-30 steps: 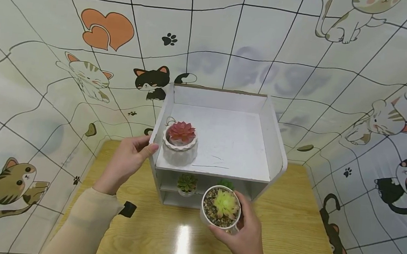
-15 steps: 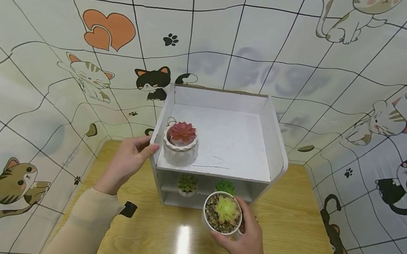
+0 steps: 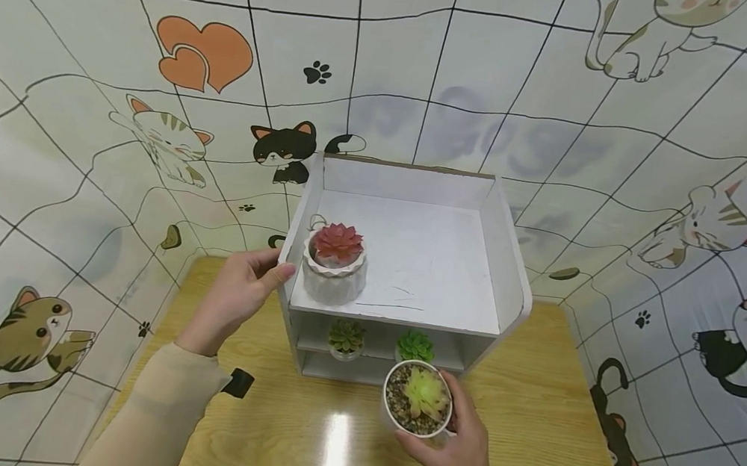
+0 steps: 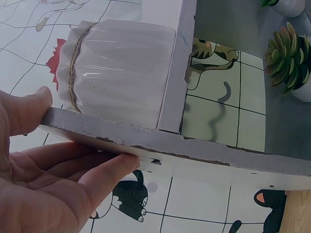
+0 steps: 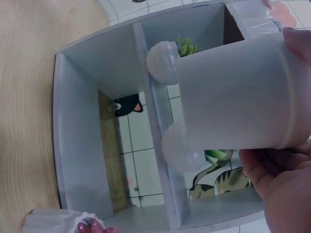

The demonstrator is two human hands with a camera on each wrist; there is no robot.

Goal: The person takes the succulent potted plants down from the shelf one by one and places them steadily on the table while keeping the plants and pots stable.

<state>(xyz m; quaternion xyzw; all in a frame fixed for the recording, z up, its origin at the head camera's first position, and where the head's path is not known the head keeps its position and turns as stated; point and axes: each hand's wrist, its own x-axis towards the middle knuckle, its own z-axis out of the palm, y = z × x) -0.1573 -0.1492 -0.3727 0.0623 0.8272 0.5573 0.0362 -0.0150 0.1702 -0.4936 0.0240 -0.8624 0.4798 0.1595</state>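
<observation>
My left hand point(image 3: 235, 298) grips the left side panel of a white shelf unit point(image 3: 432, 257), thumb and fingers on opposite faces of the panel point(image 4: 146, 141). My right hand point(image 3: 461, 448) holds a white potted succulent point(image 3: 421, 399) with yellow-green leaves and pebbles, in front of the unit. Seen from the right wrist, its smooth white pot point(image 5: 233, 97) covers part of the upper compartment. On the unit's top, at the left, stands a red succulent in a white pot point(image 3: 334, 270). Below it, a dark green succulent point(image 3: 346, 339) and a bright green succulent point(image 3: 415, 344) share the middle shelf.
A purple-pink succulent in a white pot point(image 5: 87, 225) is at the lower left of the right wrist view, close to the unit. The wooden table point(image 3: 273, 433) bears the unit. Cat-patterned cloth point(image 3: 396, 63) surrounds it at the back and sides.
My right hand has drawn the yellow-green succulent slightly toward me and to the right, uncovering the bright green one behind it. My left hand keeps its grip on the side panel.
</observation>
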